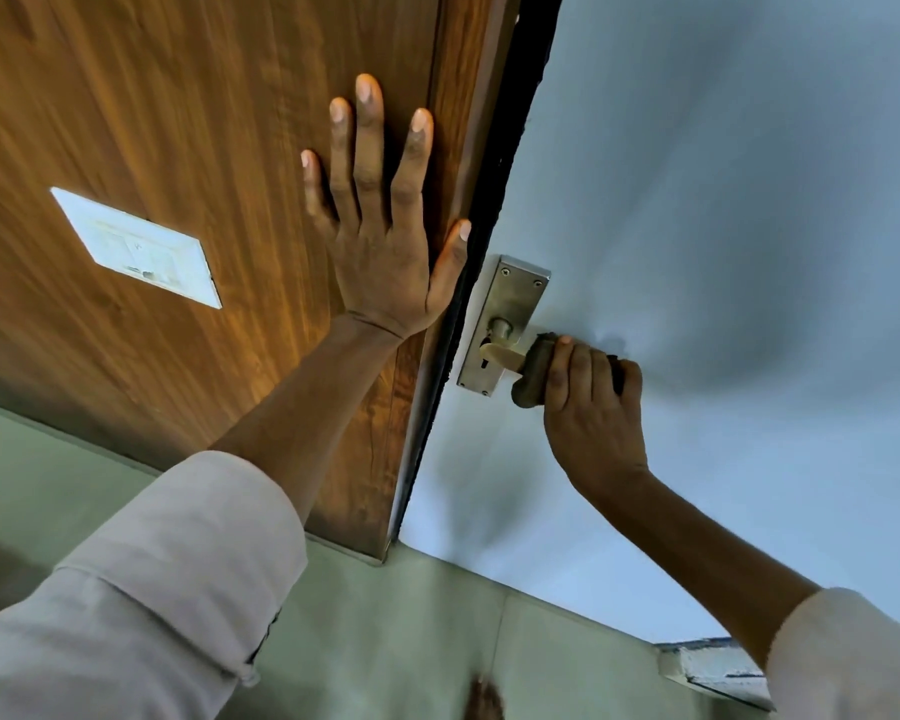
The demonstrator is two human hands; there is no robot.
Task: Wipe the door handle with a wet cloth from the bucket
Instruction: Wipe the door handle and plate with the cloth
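Note:
A metal door handle (pixel 500 352) with a long steel backplate (pixel 515 298) is fixed to the pale blue-grey door (pixel 723 226). My right hand (pixel 591 402) is closed around a dark grey-brown cloth (pixel 533 371), which is wrapped over the outer part of the lever. Only the lever's inner end near the spindle shows. My left hand (pixel 380 226) lies flat with fingers spread on the brown wooden panel (pixel 178 122) left of the door's edge. The bucket is out of view.
A white switch plate (pixel 136 246) sits on the wooden panel at left. A dark gap (pixel 489 200) runs between panel and door. Pale green floor tiles (pixel 411 641) lie below, and a white ledge (pixel 718 667) shows at lower right.

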